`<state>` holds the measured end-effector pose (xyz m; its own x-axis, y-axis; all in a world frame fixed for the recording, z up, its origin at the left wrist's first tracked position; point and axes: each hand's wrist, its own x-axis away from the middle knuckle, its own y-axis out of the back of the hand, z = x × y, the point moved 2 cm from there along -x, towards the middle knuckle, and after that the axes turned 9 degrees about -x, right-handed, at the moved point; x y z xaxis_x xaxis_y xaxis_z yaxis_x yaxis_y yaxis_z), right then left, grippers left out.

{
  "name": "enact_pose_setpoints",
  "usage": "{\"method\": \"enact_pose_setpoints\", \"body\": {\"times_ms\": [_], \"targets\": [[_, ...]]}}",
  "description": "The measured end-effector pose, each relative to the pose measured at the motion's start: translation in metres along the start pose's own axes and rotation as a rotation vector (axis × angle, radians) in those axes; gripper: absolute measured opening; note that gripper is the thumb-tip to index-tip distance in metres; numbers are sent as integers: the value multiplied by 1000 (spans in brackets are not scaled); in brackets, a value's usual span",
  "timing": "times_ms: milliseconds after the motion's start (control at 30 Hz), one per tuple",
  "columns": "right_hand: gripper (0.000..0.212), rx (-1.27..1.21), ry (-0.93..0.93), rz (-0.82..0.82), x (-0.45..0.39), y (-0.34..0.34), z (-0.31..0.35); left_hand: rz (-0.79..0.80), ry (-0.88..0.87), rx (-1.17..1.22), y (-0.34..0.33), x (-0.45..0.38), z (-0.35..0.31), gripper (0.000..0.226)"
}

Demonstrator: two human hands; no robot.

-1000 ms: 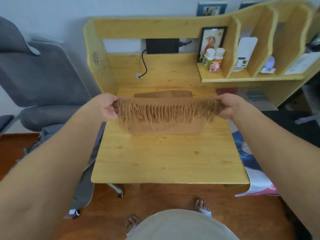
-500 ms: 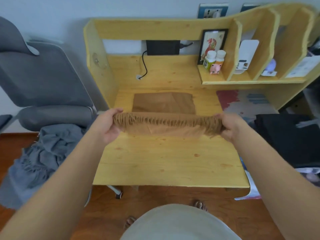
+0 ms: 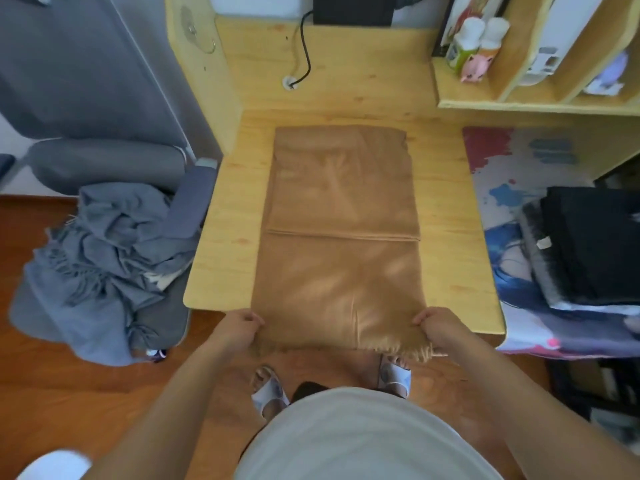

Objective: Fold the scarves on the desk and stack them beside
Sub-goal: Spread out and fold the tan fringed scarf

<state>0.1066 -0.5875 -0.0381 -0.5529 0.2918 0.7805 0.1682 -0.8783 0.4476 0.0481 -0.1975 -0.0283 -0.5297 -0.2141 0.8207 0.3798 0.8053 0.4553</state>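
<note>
Both hands have dropped from chest height over the desk to its near edge, pulling the fringed end of the brown scarf (image 3: 337, 244) back toward the body, so the cloth now lies flat along the wooden desk (image 3: 221, 237). To do this step well, keep the two corners level and taut, then carry the fringe forward to meet the far edge squarely. Left hand (image 3: 239, 329) and right hand (image 3: 440, 327) each pinch a near corner, fingers curled tight on the fabric.
</note>
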Motion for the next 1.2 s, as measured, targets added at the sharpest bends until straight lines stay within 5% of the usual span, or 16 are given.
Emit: {"method": "enact_pose_setpoints", "body": {"times_ms": [100, 233, 333, 433, 500, 633, 800, 900, 1000, 1067, 1200], "targets": [[26, 361, 53, -89, 7, 3, 10, -87, -60, -350, 0, -2, -1, 28], [17, 256, 184, -142, -2, 15, 41, -230, -248, -490, -2, -4, -39, 23], [13, 44, 198, -139, -29, 22, 72, -283, -323, -390, -5, -12, -81, 35], [41, -96, 177, -144, -44, 27, 111, -440, -221, -240, -1, -34, -105, 38], [35, -87, 183, -196, -46, 21, 134, -549, -123, -123, 10, -52, -112, 34], [26, 279, 528, -145, -31, -36, 168, -586, -70, -69, 27, -80, -117, 29], [49, 774, 1134, 26, -18, -139, 198, -610, -69, -97, 30, -94, -114, 23], [64, 913, 1247, -6, -31, -179, 219, -629, -61, -141, 26, -100, -110, 20], [52, 988, 1169, -86, -48, -184, 234, -636, -58, -164, 25, -99, -109, 19], [48, 675, 964, -136, -63, -164, 247, -634, -71, -165, 25, -98, -108, 19], [36, -514, 461, -237, -97, -97, 264, -618, -75, -195, 26, -95, -111, 19]]}}
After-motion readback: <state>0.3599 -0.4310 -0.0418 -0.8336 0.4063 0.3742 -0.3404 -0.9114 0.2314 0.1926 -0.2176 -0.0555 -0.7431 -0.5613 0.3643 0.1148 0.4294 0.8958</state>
